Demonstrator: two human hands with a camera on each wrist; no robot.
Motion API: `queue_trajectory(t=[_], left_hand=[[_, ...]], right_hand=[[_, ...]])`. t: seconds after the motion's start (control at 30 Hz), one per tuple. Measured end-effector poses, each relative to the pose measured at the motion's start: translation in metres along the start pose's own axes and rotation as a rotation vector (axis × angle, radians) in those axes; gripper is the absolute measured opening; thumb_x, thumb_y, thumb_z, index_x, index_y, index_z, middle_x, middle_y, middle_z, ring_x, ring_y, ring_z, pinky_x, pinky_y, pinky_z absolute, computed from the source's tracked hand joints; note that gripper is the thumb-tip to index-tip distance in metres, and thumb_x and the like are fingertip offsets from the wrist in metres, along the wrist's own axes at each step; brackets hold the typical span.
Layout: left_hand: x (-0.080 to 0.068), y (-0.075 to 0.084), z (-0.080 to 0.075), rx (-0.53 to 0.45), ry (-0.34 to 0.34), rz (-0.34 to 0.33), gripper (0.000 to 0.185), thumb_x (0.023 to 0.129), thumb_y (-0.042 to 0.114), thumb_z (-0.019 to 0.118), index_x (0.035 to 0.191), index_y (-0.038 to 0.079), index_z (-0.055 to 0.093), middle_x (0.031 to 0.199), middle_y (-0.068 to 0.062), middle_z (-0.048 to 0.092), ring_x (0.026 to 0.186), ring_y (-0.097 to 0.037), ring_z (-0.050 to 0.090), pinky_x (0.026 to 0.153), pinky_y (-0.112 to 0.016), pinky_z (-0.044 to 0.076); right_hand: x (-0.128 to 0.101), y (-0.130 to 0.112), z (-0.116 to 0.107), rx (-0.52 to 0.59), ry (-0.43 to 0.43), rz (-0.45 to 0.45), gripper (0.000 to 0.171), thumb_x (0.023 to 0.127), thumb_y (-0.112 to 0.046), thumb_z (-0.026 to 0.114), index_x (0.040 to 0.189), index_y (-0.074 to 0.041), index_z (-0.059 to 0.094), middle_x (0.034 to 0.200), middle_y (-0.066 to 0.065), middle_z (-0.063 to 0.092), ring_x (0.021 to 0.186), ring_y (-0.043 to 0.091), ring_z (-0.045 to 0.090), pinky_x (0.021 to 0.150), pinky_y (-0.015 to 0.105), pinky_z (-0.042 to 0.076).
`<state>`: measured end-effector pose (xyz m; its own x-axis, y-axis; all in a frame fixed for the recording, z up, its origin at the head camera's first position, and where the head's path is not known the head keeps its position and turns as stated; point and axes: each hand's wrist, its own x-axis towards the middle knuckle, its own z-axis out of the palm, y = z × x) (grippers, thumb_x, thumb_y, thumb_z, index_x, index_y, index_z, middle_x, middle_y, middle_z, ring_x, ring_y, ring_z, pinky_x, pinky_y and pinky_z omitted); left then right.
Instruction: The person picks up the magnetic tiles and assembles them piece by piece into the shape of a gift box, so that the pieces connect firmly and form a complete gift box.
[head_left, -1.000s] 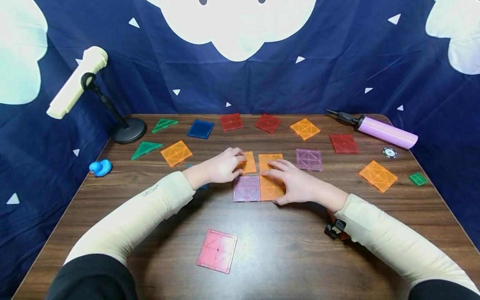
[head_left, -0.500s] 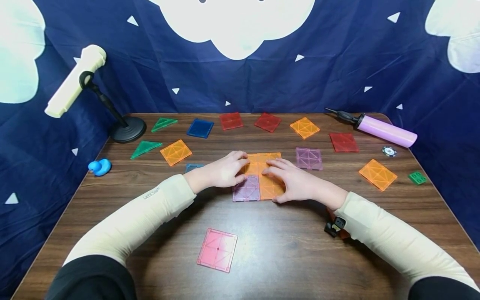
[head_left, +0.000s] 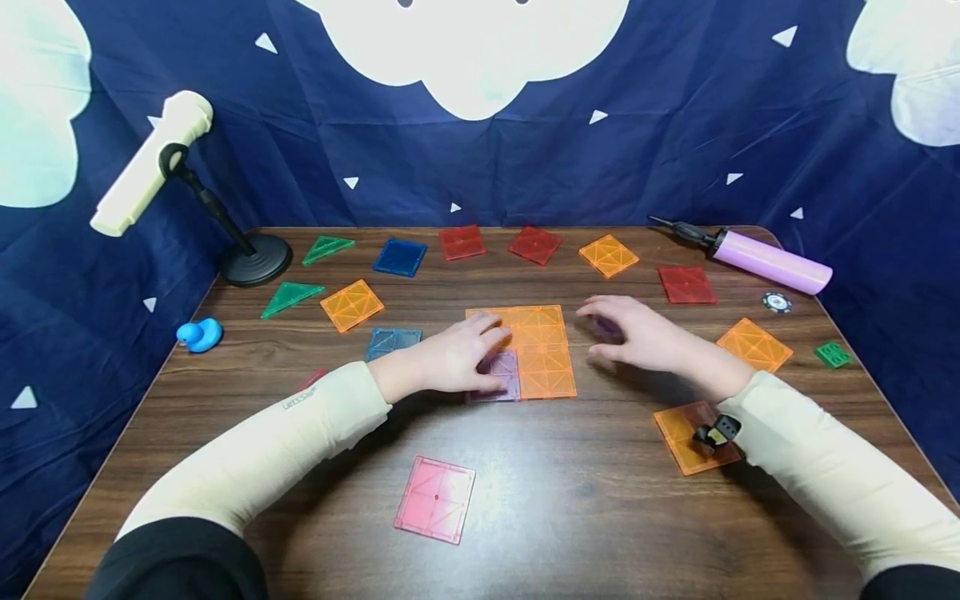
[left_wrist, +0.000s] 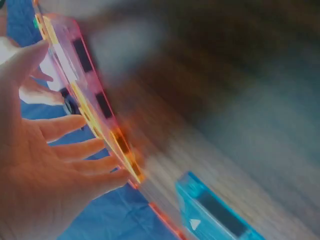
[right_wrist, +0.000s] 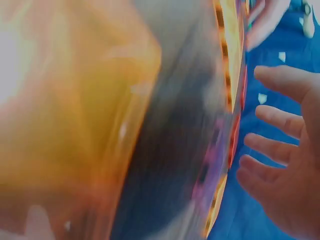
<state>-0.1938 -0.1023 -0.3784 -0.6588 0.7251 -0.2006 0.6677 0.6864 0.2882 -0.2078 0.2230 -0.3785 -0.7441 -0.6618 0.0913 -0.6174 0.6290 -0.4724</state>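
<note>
My left hand (head_left: 450,360) lies flat on the joined tile block (head_left: 536,350) at the middle of the table (head_left: 570,500), fingers straight, covering most of its purple tile (head_left: 504,377) and touching the orange ones. My right hand (head_left: 651,337) hovers just beside the block's right edge, fingers loosely spread, holding nothing, over another purple tile (head_left: 606,327). A pink tile (head_left: 436,500) lies nearer me.

Joined tile block (head_left: 536,350) is lying mid-table (head_left: 570,500). Left hand (head_left: 457,358) is resting on its left part; right hand (head_left: 645,337) is hovering just right of it. Single tile (head_left: 435,500) is lying near, lamp stand (head_left: 251,258) far left, pump (head_left: 765,262) far right.
</note>
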Motion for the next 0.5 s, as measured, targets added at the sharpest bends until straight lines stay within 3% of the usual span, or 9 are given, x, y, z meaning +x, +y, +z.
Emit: queue_trajectory(t=[0.13, 0.27, 0.37, 0.5], left_hand=[[-0.002, 0.006, 0.004, 0.009, -0.017, 0.025, 0.087, 0.092, 0.051, 0.071, 0.158, 0.005, 0.037, 0.163, -0.024, 0.026, 0.149, -0.047, 0.020, 0.119, -0.056, 0.022], [-0.005, 0.008, 0.007, 0.016, -0.036, 0.016, 0.089, 0.090, 0.050, 0.073, 0.159, 0.008, 0.036, 0.164, -0.022, 0.022, 0.150, -0.047, 0.015, 0.118, -0.059, 0.022], [-0.005, 0.009, 0.008, 0.022, -0.039, 0.014, 0.090, 0.089, 0.048, 0.075, 0.158, 0.007, 0.036, 0.165, -0.023, 0.021, 0.150, -0.048, 0.015, 0.117, -0.060, 0.022], [-0.003, 0.010, 0.008, 0.038, -0.037, 0.019, 0.091, 0.088, 0.048, 0.076, 0.158, 0.006, 0.037, 0.164, -0.024, 0.022, 0.149, -0.049, 0.017, 0.118, -0.060, 0.022]], right_hand=[[-0.006, 0.020, -0.012, -0.022, 0.009, 0.098, 0.057, 0.087, -0.013, 0.080, 0.138, -0.001, 0.058, 0.145, 0.029, 0.049, 0.136, 0.049, 0.040, 0.112, 0.065, 0.028], [-0.007, 0.034, -0.015, -0.024, -0.050, 0.181, 0.064, 0.088, -0.016, 0.079, 0.145, -0.004, 0.054, 0.153, 0.033, 0.037, 0.141, 0.053, 0.032, 0.111, 0.069, 0.025], [-0.004, 0.039, -0.012, -0.043, -0.076, 0.182, 0.063, 0.088, -0.016, 0.079, 0.145, -0.004, 0.055, 0.152, 0.033, 0.040, 0.139, 0.053, 0.036, 0.111, 0.067, 0.029], [-0.001, 0.039, -0.008, -0.067, -0.047, 0.133, 0.058, 0.084, -0.011, 0.082, 0.139, -0.003, 0.062, 0.142, 0.031, 0.051, 0.132, 0.050, 0.046, 0.109, 0.064, 0.035]])
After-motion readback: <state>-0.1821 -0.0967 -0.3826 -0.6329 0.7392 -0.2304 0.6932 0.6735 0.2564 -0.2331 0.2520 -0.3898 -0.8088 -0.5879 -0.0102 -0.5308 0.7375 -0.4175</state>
